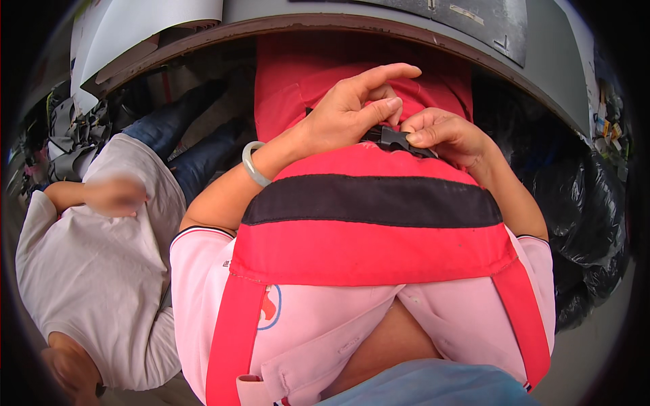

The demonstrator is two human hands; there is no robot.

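A black plastic side-release buckle (395, 139) lies at waist height against the front of the red apron (365, 254) I wear. My right hand (447, 135) pinches the buckle's right end between thumb and fingers. Just left of it hovers my left hand (355, 105), its index finger stretched out and its thumb tip close above the buckle. The other fingers of that hand are loosely bent, and nothing shows between them. A pale bangle (253, 164) circles my left wrist. Part of the strap behind the buckle is hidden by my hands and the apron.
Ahead runs the edge of a grey worktable (379, 26) with a dark flat plate (477, 26) on it. White sheets (145, 34) hang over its left end. Another person (112, 250) in a light shirt is at my left. Black plastic bags (575, 210) are piled at right.
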